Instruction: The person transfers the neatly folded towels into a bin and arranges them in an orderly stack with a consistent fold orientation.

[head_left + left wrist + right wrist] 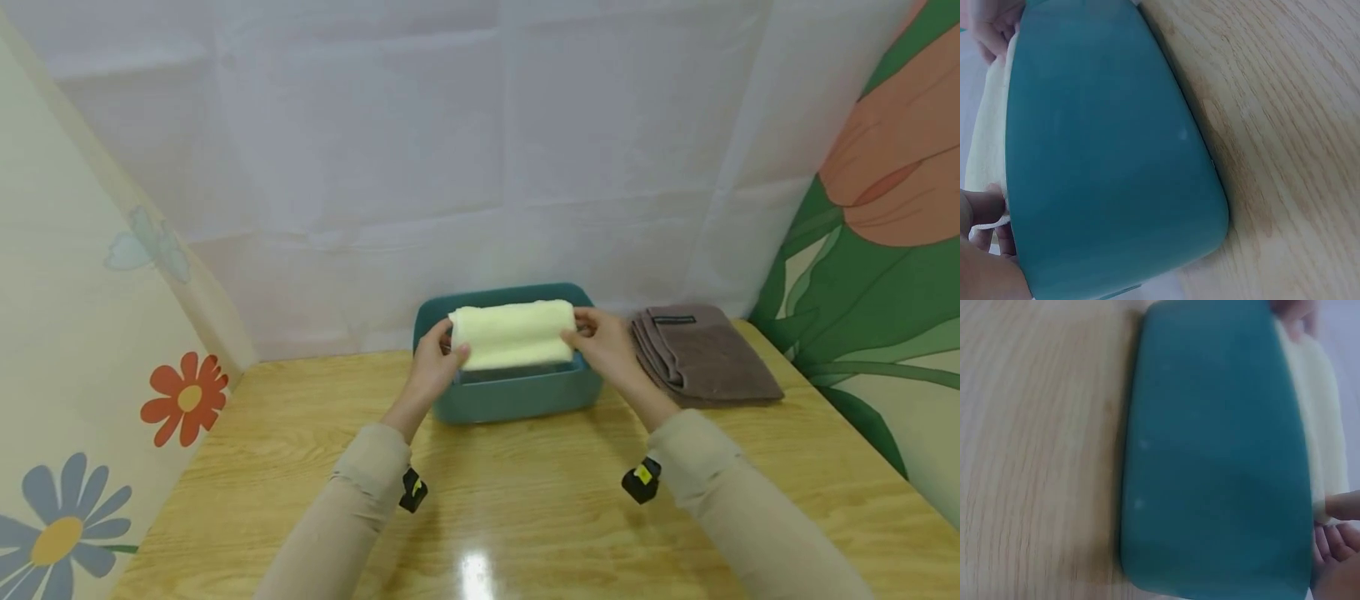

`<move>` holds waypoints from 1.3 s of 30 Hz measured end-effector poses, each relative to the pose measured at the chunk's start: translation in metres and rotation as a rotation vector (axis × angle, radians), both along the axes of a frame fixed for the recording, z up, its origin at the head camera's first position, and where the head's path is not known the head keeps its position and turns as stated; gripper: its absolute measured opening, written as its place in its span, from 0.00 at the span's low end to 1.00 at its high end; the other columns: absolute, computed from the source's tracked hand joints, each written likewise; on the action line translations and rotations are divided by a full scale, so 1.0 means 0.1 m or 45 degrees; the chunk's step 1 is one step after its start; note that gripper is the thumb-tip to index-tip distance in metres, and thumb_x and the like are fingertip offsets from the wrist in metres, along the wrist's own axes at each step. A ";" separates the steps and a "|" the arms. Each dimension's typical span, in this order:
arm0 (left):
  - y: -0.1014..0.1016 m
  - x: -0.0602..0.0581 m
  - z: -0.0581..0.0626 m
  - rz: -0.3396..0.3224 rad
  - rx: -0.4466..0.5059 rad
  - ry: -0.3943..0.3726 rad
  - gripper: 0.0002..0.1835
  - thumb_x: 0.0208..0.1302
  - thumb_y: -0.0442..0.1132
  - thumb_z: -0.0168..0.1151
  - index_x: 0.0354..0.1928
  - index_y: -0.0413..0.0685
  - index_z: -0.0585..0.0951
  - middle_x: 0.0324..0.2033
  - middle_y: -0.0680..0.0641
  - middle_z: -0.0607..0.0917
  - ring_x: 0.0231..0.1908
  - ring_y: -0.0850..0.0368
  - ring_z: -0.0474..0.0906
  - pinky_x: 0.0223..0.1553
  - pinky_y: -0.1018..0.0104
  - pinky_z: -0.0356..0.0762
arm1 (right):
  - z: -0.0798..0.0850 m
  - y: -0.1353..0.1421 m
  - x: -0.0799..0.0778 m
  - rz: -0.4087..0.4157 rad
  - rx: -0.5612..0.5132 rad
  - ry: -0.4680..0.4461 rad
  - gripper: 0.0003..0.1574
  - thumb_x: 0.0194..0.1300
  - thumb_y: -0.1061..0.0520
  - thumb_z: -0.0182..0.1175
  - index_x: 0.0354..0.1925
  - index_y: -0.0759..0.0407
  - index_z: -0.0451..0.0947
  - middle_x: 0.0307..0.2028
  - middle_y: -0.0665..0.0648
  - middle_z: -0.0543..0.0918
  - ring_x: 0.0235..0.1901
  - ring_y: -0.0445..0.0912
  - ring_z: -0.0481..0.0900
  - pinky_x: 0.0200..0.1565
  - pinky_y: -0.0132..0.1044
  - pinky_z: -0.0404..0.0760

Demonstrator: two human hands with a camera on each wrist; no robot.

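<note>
A pale yellow folded towel (513,335) is held level at the mouth of a teal bin (517,398). My left hand (435,360) pinches its left end, thumb on the near face and fingers behind. At the other end my right hand (603,340) grips it the same way. In the left wrist view the towel (988,131) shows past the bin's rim, the left hand (985,244) at its lower end. The right wrist view has the right hand (1338,540) pinching the towel (1322,419) beside the bin wall (1216,450). Most of the bin's inside is hidden behind the towel.
A folded brown towel (708,354) with a dark label lies on the wooden table (315,492), right of the bin. White cloth (360,167) hangs behind the table. Flower-painted panels stand at the left (82,275) and right (885,333).
</note>
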State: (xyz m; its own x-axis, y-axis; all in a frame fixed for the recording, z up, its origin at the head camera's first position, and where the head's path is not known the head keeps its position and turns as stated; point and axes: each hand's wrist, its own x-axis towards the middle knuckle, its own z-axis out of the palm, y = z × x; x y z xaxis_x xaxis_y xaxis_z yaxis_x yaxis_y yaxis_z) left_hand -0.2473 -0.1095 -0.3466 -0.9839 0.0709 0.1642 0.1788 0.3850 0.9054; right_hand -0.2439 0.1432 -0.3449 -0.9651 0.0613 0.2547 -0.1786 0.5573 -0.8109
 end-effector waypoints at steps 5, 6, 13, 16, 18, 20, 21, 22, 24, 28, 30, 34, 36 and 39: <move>0.05 -0.01 -0.01 0.006 -0.114 0.014 0.30 0.68 0.28 0.61 0.70 0.39 0.67 0.46 0.36 0.80 0.43 0.44 0.79 0.39 0.58 0.81 | -0.06 -0.02 -0.01 0.007 0.082 0.026 0.27 0.69 0.64 0.60 0.63 0.73 0.70 0.49 0.72 0.81 0.42 0.59 0.79 0.38 0.43 0.80; 0.05 -0.02 -0.02 0.007 -0.125 0.008 0.30 0.68 0.28 0.61 0.71 0.39 0.66 0.46 0.36 0.80 0.43 0.44 0.79 0.39 0.57 0.81 | -0.06 -0.03 -0.02 0.008 0.096 0.029 0.27 0.69 0.64 0.59 0.63 0.74 0.70 0.50 0.72 0.80 0.43 0.59 0.80 0.39 0.46 0.80; 0.02 -0.04 -0.03 -0.032 -0.214 -0.123 0.32 0.71 0.31 0.57 0.73 0.36 0.60 0.55 0.33 0.78 0.52 0.41 0.77 0.50 0.53 0.79 | -0.06 -0.08 -0.03 0.050 0.247 -0.021 0.28 0.66 0.67 0.59 0.62 0.79 0.68 0.49 0.75 0.79 0.43 0.61 0.81 0.44 0.51 0.81; 0.01 -0.04 -0.01 -0.064 -0.278 -0.195 0.31 0.72 0.34 0.55 0.73 0.33 0.59 0.64 0.32 0.71 0.62 0.39 0.70 0.60 0.49 0.72 | -0.05 -0.10 -0.03 0.071 0.333 -0.066 0.29 0.67 0.67 0.59 0.62 0.80 0.67 0.49 0.75 0.80 0.44 0.60 0.80 0.45 0.51 0.80; 0.01 -0.04 0.01 -0.067 -0.314 -0.230 0.31 0.73 0.35 0.55 0.72 0.31 0.59 0.66 0.32 0.69 0.64 0.39 0.68 0.62 0.47 0.69 | -0.05 -0.11 -0.03 0.085 0.369 -0.085 0.30 0.67 0.66 0.60 0.62 0.80 0.67 0.50 0.74 0.80 0.44 0.60 0.81 0.45 0.51 0.81; 0.00 -0.04 0.01 -0.064 -0.341 -0.241 0.30 0.73 0.36 0.54 0.71 0.31 0.60 0.65 0.32 0.70 0.63 0.38 0.69 0.61 0.47 0.70 | -0.05 -0.11 -0.03 0.092 0.385 -0.086 0.30 0.66 0.66 0.60 0.62 0.80 0.67 0.49 0.74 0.81 0.44 0.60 0.81 0.44 0.50 0.81; 0.00 -0.04 0.00 -0.061 -0.342 -0.249 0.30 0.73 0.37 0.55 0.71 0.31 0.61 0.64 0.32 0.71 0.62 0.39 0.70 0.60 0.47 0.71 | -0.05 -0.11 -0.03 0.090 0.386 -0.090 0.30 0.66 0.66 0.60 0.62 0.80 0.67 0.49 0.73 0.81 0.43 0.60 0.82 0.43 0.49 0.82; 0.00 -0.04 0.00 -0.061 -0.342 -0.258 0.30 0.73 0.37 0.55 0.71 0.31 0.61 0.64 0.32 0.71 0.62 0.39 0.70 0.60 0.47 0.71 | -0.06 -0.12 -0.03 0.090 0.387 -0.088 0.30 0.66 0.66 0.61 0.62 0.80 0.67 0.48 0.73 0.81 0.43 0.60 0.82 0.43 0.49 0.82; 0.00 -0.04 0.00 -0.054 -0.340 -0.254 0.29 0.73 0.37 0.55 0.70 0.31 0.61 0.63 0.33 0.72 0.62 0.39 0.70 0.60 0.48 0.72 | -0.06 -0.12 -0.03 0.087 0.380 -0.091 0.30 0.67 0.65 0.61 0.62 0.80 0.67 0.48 0.73 0.81 0.43 0.60 0.82 0.42 0.48 0.82; 0.01 -0.04 -0.02 0.008 -0.337 -0.201 0.28 0.70 0.35 0.56 0.68 0.30 0.64 0.61 0.33 0.72 0.59 0.40 0.71 0.57 0.49 0.74 | -0.06 -0.12 -0.01 0.073 0.314 -0.058 0.28 0.68 0.63 0.61 0.61 0.78 0.69 0.46 0.72 0.81 0.44 0.60 0.81 0.43 0.50 0.82; 0.02 -0.04 -0.03 0.058 -0.342 -0.152 0.28 0.68 0.33 0.58 0.67 0.30 0.66 0.59 0.32 0.71 0.58 0.40 0.71 0.57 0.50 0.74 | -0.07 -0.12 0.01 0.052 0.267 -0.015 0.26 0.68 0.63 0.61 0.60 0.76 0.71 0.45 0.71 0.82 0.43 0.60 0.81 0.43 0.50 0.82; 0.04 -0.03 -0.05 0.128 -0.313 -0.057 0.29 0.66 0.32 0.61 0.67 0.32 0.66 0.59 0.34 0.69 0.57 0.41 0.71 0.58 0.52 0.73 | -0.08 -0.11 0.04 0.005 0.187 0.080 0.22 0.69 0.63 0.60 0.57 0.73 0.74 0.42 0.68 0.82 0.41 0.59 0.81 0.41 0.50 0.81; 0.05 -0.02 -0.06 0.140 -0.285 -0.009 0.28 0.66 0.31 0.61 0.66 0.34 0.67 0.59 0.36 0.70 0.56 0.42 0.71 0.57 0.53 0.73 | -0.07 -0.10 0.06 -0.009 0.151 0.102 0.21 0.69 0.63 0.60 0.57 0.72 0.75 0.42 0.67 0.82 0.42 0.59 0.80 0.40 0.49 0.81; 0.06 -0.01 -0.05 0.121 -0.257 0.035 0.24 0.67 0.32 0.61 0.64 0.37 0.71 0.57 0.38 0.73 0.55 0.44 0.72 0.55 0.53 0.74 | -0.05 -0.08 0.09 -0.032 0.136 0.109 0.21 0.70 0.62 0.59 0.58 0.70 0.75 0.43 0.66 0.82 0.43 0.58 0.80 0.40 0.49 0.81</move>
State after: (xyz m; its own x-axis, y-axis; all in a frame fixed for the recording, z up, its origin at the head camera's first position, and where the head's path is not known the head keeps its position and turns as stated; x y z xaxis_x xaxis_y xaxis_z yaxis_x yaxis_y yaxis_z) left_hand -0.2480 -0.1038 -0.3519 -0.9830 0.0119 0.1832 0.1567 0.5741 0.8036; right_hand -0.2350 0.1353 -0.3494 -0.9381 0.0534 0.3423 -0.2294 0.6447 -0.7292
